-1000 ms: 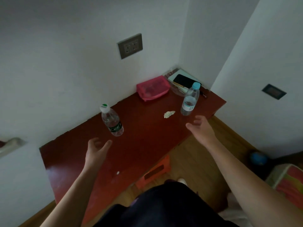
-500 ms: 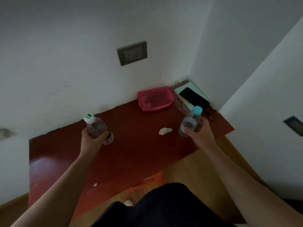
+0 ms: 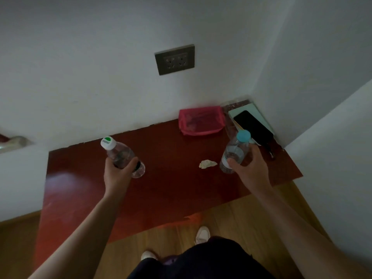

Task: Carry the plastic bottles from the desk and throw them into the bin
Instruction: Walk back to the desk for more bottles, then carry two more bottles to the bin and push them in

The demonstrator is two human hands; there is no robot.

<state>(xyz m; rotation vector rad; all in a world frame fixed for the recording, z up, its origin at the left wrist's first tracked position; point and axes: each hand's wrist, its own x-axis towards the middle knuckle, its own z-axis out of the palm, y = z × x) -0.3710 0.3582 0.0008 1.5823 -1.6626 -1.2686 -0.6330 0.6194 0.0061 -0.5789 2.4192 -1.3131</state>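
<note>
The white-capped bottle, clear and tilted, is gripped round its middle by the left hand over the desk's left half. The right hand grips the blue-capped bottle near the right edge. Whether either bottle holds water is unclear. A pink mesh pouch lies at the back edge.

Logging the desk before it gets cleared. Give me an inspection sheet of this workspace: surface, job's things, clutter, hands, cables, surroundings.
Surface: glossy red-brown desk, set against the wall.
Job's things: white-capped bottle and blue-capped bottle, both clear plastic; bin not in view.
Clutter: pink mesh pouch; crumpled paper scrap; black phone lying on a pale notebook in the corner.
Hands: left hand grips the white-capped bottle; right hand grips the blue-capped bottle.
Cables: nothing seen.
Surroundings: wall socket above the desk; wooden floor.
</note>
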